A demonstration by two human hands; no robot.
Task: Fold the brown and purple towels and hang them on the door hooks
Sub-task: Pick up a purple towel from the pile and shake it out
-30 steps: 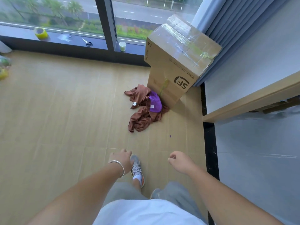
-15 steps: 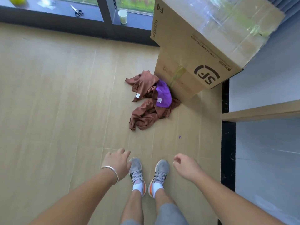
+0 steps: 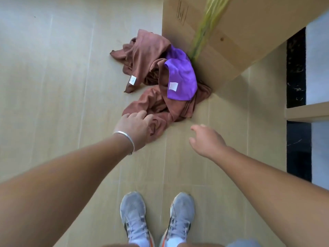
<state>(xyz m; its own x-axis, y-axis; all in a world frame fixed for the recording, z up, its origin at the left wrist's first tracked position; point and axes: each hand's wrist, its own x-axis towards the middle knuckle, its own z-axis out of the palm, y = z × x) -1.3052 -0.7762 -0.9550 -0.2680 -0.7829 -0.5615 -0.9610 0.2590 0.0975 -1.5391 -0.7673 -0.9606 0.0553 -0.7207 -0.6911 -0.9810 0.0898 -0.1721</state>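
Left hand (image 3: 132, 128) now at brown towel (image 3: 142, 50).

No legible txt; tags on brown towel (image 3: 142, 56) & purple towel (image 3: 181, 77) blank/blurred.

place: home room | wood-look floor (image 3: 53, 86), cardboard box (image 3: 231, 41) (taped), towels (image 3: 147, 50)

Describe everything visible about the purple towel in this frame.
The purple towel is a small, smooth, bright violet cloth with a white square tag near its lower edge. It lies crumpled, unfolded, draped on top of the brown towel on the floor, its far edge against the cardboard box. Neither hand touches it.
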